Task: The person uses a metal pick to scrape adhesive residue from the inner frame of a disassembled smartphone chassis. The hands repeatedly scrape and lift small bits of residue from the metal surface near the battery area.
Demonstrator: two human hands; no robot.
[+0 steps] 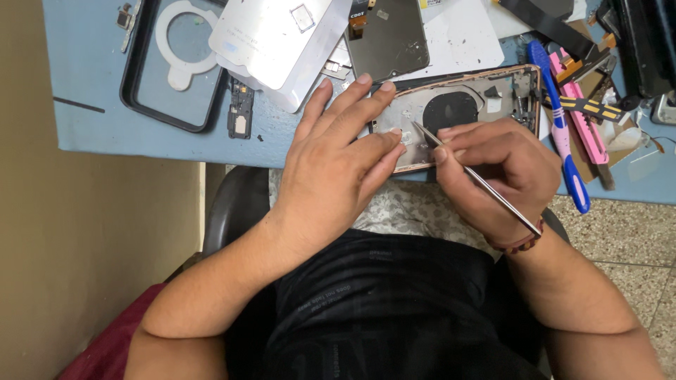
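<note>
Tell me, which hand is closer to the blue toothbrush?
Right. The right hand, holding metal tweezers, sits just beside the blue toothbrush. The left hand rests on the opened phone frame, farther away.

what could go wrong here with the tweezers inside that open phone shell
The tweezers in the right hand have sharp tips inside the open phone housing; a slip might scratch parts or jab the left hand pressing beside them. The housing overhangs the table edge, so small parts could drop into the lap.

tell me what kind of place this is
Likely a phone repair bench: an opened phone shell under the left hand, tweezers in the right hand, a loose screen.
</note>
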